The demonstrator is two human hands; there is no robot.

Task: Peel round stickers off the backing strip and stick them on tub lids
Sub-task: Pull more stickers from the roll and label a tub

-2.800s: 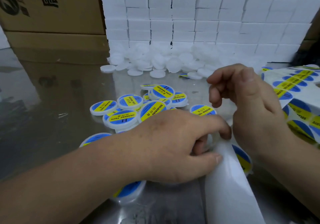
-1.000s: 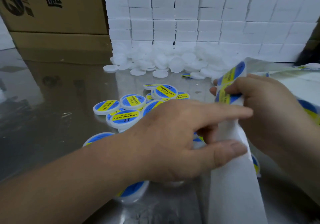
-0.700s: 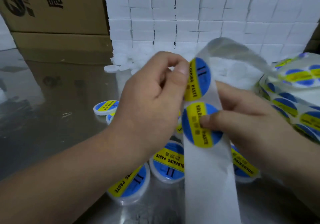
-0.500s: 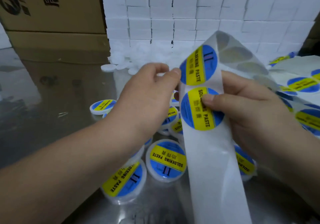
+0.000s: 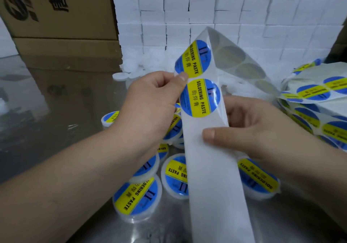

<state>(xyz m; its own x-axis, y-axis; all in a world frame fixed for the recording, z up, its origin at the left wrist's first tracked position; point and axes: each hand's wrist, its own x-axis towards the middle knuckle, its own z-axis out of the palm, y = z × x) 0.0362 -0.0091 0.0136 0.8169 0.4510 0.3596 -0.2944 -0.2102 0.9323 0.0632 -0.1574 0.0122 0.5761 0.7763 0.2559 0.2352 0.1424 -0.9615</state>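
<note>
Bright, diffuse light | dull glare on steel desk [image 5: 56, 130] | white blocks [image 5: 206, 8] washed out | wide-angle bowing at edges | overall slight softness

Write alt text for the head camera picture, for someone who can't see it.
Two hands hold up a white backing strip bearing two round blue-and-yellow "Soldering Paste" stickers: the left hand pinches the edge of the upper sticker, the right hand grips the strip below. Labelled tubs lie on the shiny table beneath, with stacked white boxes behind.

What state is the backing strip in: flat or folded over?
Folded over: the backing strip creases sharply above the upper sticker, then runs down toward the right.
</note>
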